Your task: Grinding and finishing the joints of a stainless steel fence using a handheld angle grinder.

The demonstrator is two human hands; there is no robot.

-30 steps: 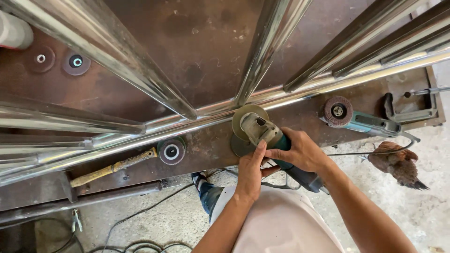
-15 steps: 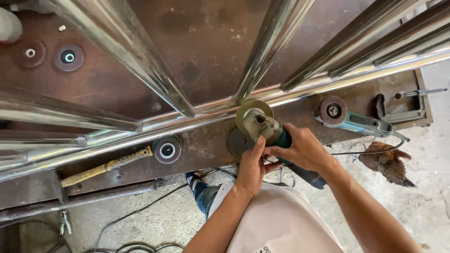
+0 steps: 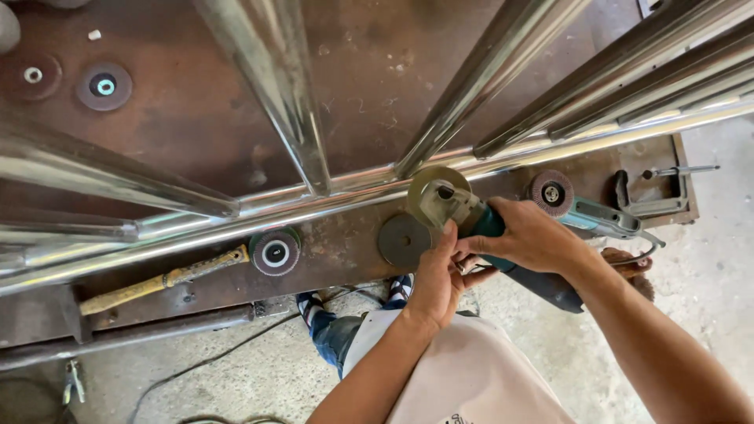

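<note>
Grinder body mostly hidden under hands. Right hand (image 3: pixel 534 235) clenched around the angle grinder (image 3: pixel 471 216) handle; left hand (image 3: pixel 436 275) steadies its head, grasp unclear. Disc touches steel tube (image 3: pixel 314 208) on workbench (image 3: pixel 369 63).

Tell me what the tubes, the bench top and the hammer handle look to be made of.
Tubes: likely polished stainless steel; bright mirror reflections. Bench top: apparently bare steel plate, brown and rust-stained, matte. Hammer handle: probably wood, yellowish and worn, though paint can't be ruled out.
</note>
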